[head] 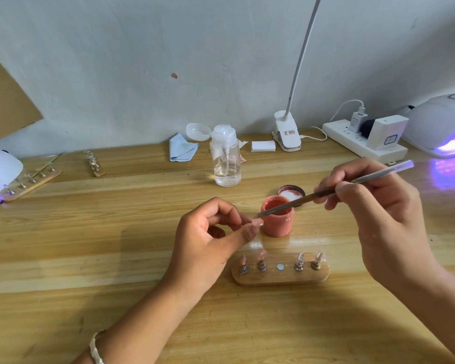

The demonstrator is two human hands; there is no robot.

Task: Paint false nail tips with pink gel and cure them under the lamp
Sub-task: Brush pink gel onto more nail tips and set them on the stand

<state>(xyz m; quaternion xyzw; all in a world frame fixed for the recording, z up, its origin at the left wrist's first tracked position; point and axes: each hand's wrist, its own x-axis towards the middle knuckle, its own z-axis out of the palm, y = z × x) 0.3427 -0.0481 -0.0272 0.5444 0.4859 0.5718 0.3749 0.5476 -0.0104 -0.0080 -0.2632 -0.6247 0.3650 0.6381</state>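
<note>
The false nail tip [258, 222] is pinched between the thumb and first finger of the left hand [210, 243]. It is held just left of the open pink gel jar [277, 216], a little above the wooden table [90, 245], and its surface shows pink colour. The fine end of a thin brush [326, 191] touches the tip, and the handle passes over the mouth of the jar. The right hand [373, 206] grasps this handle like a pen, up and to the right of the jar.

In front of the jar, nearer to the person, lies a wooden stand [280, 274] with four nail tips upright on small pegs. The two on the left are pink and the two on the right are clear. Between them sits one bare metal disc.

Just behind the jar lies its lid [291, 192], inner side up. Farther behind and to the left stands a clear pump bottle [225, 158] with a little liquid inside.

Far right of the jar, by the wall, a white curing lamp [441, 124] glows violet. A power strip [363, 143] lies between it and the jar. Far left of the jar is a second lamp [0, 169], also glowing violet, with another wooden stand [32, 181] beside it.
</note>
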